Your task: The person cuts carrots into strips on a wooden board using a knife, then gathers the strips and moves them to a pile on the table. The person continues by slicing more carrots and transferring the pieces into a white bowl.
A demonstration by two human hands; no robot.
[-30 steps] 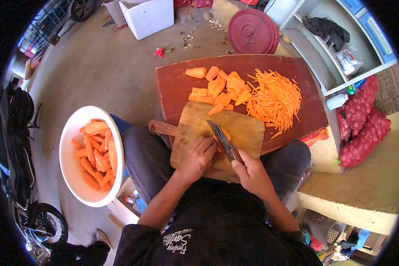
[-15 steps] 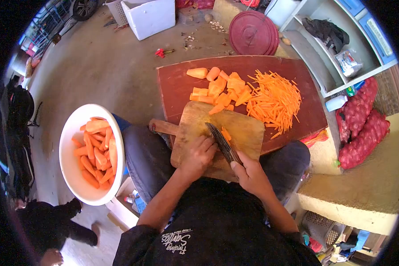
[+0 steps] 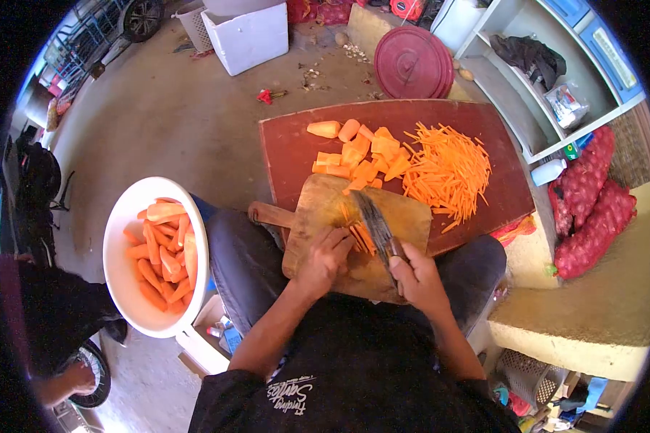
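Note:
My right hand (image 3: 417,278) grips the handle of a dark-bladed knife (image 3: 373,222) over a wooden cutting board (image 3: 408,216). On the board, my left hand (image 3: 325,261) has its fingers curled down against thin carrot strips (image 3: 363,237), just left of the blade. The board's handle points left, and its far edge overlaps a reddish-brown board (image 3: 285,141). Behind it lie cut carrot chunks (image 3: 354,151), with a heap of carrot matchsticks (image 3: 449,169) to their right.
A white tub (image 3: 113,245) of peeled carrots (image 3: 167,263) stands at my left. Beyond are a white foam box (image 3: 249,43) and a round maroon lid (image 3: 414,63). Red net sacks (image 3: 596,224) lie at right near a shelf unit (image 3: 484,72). Another person's hand (image 3: 78,377) shows lower left.
The knife has swung up and right, away from my left fingers, and more carrot strips show beside them. The person at lower left has shifted. The view has tilted slightly.

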